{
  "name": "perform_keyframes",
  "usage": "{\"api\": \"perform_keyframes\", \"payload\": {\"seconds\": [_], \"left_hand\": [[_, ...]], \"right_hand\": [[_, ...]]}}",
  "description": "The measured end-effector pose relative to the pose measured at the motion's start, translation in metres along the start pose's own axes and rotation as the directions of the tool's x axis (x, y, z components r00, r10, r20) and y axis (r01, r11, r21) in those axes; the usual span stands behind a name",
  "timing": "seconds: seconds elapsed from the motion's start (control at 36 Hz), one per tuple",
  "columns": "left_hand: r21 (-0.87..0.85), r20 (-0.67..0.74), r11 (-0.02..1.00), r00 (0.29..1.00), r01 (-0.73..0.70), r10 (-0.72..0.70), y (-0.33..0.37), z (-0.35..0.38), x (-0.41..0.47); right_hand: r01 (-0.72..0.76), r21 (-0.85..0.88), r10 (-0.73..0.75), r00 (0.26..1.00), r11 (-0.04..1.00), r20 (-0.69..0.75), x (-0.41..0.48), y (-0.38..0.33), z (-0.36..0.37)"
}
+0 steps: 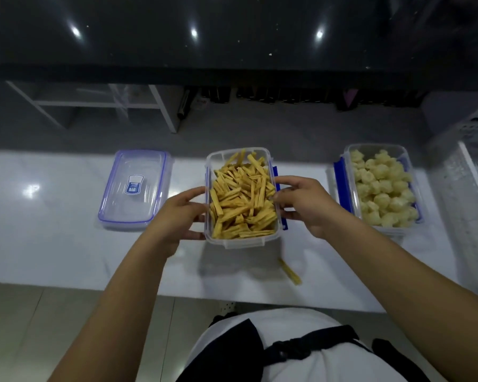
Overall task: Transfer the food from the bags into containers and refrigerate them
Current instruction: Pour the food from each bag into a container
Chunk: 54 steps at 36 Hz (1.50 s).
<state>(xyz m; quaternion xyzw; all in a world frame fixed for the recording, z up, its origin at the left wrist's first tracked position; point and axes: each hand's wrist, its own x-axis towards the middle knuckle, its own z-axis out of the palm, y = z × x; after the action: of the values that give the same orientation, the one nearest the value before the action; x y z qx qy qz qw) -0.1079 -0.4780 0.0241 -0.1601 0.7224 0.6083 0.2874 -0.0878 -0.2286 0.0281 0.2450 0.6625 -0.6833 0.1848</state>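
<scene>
A clear plastic container (242,241) filled with yellow fry-like sticks (242,199) sits in the middle of the white counter (53,257). My left hand (177,213) grips its left wall and my right hand (304,205) grips its right wall, thumbs near the rim. Its clear lid with a blue seal (135,188) lies flat on the counter to the left. A second clear container (353,153) holding pale round dumpling-like pieces (384,186) stands open to the right. One loose yellow stick (290,271) lies on the counter in front of the middle container.
A white plastic rack or basket (469,194) stands at the far right edge of the counter. Behind the counter are a white shelf frame (94,103) and dark bottles (260,95) under a black glossy surface. The counter's front edge runs just before my body.
</scene>
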Motion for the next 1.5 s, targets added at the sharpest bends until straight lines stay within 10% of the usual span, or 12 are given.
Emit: {"api": "perform_keyframes", "payload": {"seconds": [0.25, 0.33, 0.5, 0.69, 0.78, 0.89, 0.97, 1.19, 1.33, 1.5], "left_hand": [[0.119, -0.084, 0.993, 0.997, 0.011, -0.001, -0.011, 0.002, 0.013], [0.204, -0.122, 0.978, 0.991, -0.034, 0.06, -0.023, 0.006, 0.007], [0.506, 0.011, 0.824, 0.957, -0.254, 0.289, -0.04, 0.018, -0.011], [0.625, -0.141, 0.744, 0.902, -0.238, 0.407, -0.046, 0.022, 0.009], [0.68, -0.083, 0.646, 0.839, -0.346, 0.537, -0.048, 0.026, 0.012], [0.769, 0.303, 0.277, 0.71, -0.576, 0.635, -0.051, 0.042, 0.016], [0.857, 0.408, 0.069, 0.754, -0.511, 0.514, -0.05, 0.049, 0.029], [0.81, 0.342, 0.262, 0.785, -0.525, 0.516, -0.042, 0.042, 0.04], [0.737, 0.197, 0.43, 0.774, -0.522, 0.602, -0.064, 0.018, 0.023], [0.797, 0.268, 0.344, 0.802, -0.496, 0.534, -0.089, 0.009, 0.015]], "right_hand": [[0.0, 0.038, 0.002, 0.999, 0.999, -0.048, -0.002, 0.025, 0.013], [0.042, -0.207, -0.068, 0.99, 0.977, -0.122, -0.022, 0.056, 0.002], [0.019, -0.759, -0.079, 0.996, 0.651, -0.043, -0.067, 0.118, -0.011], [0.006, -0.894, -0.168, 0.983, 0.448, -0.077, -0.062, 0.124, -0.008], [-0.038, -0.846, -0.174, 0.973, 0.532, -0.153, -0.059, 0.12, -0.008], [0.053, -0.601, -0.282, 0.913, 0.797, -0.294, -0.054, 0.094, -0.006], [0.216, -0.432, -0.382, 0.856, 0.875, -0.347, -0.047, 0.061, 0.006], [0.284, -0.442, -0.44, 0.845, 0.851, -0.303, -0.028, 0.032, 0.047], [0.301, -0.748, -0.491, 0.87, 0.592, -0.039, -0.027, 0.056, 0.059], [0.222, -0.942, -0.418, 0.903, 0.253, 0.101, -0.015, 0.091, 0.074]]}}
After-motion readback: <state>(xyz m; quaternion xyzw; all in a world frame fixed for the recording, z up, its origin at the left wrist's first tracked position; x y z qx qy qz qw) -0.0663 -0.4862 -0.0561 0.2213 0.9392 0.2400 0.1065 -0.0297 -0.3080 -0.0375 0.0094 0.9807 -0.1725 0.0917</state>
